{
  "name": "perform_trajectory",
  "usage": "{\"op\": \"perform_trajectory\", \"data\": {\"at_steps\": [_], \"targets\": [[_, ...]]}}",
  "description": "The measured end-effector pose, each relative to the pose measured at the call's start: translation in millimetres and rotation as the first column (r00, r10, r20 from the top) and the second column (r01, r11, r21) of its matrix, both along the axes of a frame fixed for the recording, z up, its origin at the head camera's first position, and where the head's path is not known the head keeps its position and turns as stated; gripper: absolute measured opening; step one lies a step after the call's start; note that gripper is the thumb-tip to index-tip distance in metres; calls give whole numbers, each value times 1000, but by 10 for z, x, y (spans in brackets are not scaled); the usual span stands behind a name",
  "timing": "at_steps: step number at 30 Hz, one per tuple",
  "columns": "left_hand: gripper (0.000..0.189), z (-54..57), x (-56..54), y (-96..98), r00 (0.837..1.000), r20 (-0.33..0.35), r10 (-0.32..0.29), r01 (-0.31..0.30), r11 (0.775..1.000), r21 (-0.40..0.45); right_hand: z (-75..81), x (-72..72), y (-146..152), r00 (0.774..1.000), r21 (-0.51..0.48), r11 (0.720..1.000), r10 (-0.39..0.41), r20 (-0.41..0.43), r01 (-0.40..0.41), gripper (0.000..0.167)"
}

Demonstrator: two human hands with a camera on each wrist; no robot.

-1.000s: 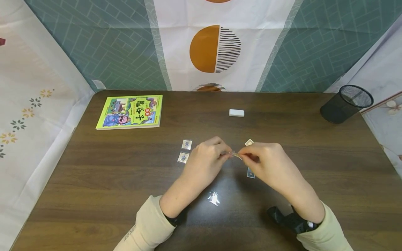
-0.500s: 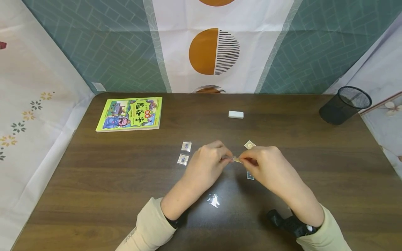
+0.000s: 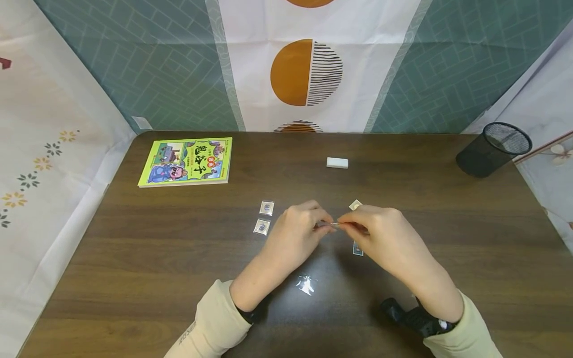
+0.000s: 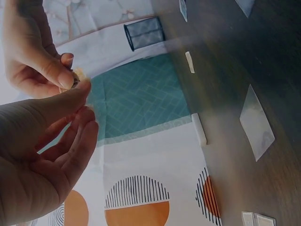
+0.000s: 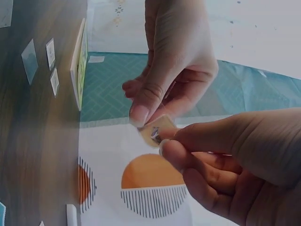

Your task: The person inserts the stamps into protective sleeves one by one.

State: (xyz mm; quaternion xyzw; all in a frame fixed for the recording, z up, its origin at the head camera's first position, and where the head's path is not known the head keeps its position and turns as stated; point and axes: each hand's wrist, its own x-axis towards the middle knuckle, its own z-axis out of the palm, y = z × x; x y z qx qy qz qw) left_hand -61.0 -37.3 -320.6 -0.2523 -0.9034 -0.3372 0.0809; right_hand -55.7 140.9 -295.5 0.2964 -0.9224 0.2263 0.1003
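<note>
Above the table my two hands meet at the fingertips. My right hand (image 3: 385,231) pinches a small tan stamp (image 5: 157,133) with a dark picture, between thumb and forefinger. My left hand (image 3: 295,226) pinches at the stamp's other edge, where a bit of clear plastic sleeve seems to show; the fingers hide most of it. Left of my left hand lie two sleeved stamps (image 3: 264,217). Beyond my right hand a pale stamp (image 3: 355,204) is partly covered, and a dark blue stamp (image 3: 357,248) peeks out beneath that hand. A loose clear sleeve (image 3: 306,285) lies between my forearms.
A green picture book (image 3: 185,161) lies at the back left of the brown table (image 3: 134,273). Toward the back middle sits a white eraser-like block (image 3: 337,162). The black mesh pen holder (image 3: 492,149) stands at the back right, close to the edge.
My fingertips have shifted slightly and come closer together. The stamp between them has turned and now shows only as a thin edge in the head view. Things on the table lie as before.
</note>
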Motion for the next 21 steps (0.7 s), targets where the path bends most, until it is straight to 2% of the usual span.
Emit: {"op": "perform_trajectory", "data": {"at_steps": [6, 10, 14, 21], "targets": [[10, 19, -25, -15, 995, 101, -22, 4, 985, 170, 42, -16, 46, 998, -86, 995, 56, -43, -59, 23], [12, 38, -43, -28, 992, 124, -20, -14, 964, 267, 71, -33, 97, 992, -136, 986, 82, -97, -95, 26], [13, 55, -51, -39, 990, 141, 5, -46, 957, 286, 100, -43, 140, 986, -154, 983, 82, -147, -105, 28], [12, 45, -56, -38, 987, 160, 5, -50, 959, 280, 77, -47, 129, 981, -126, 986, 87, -172, -109, 22]]}}
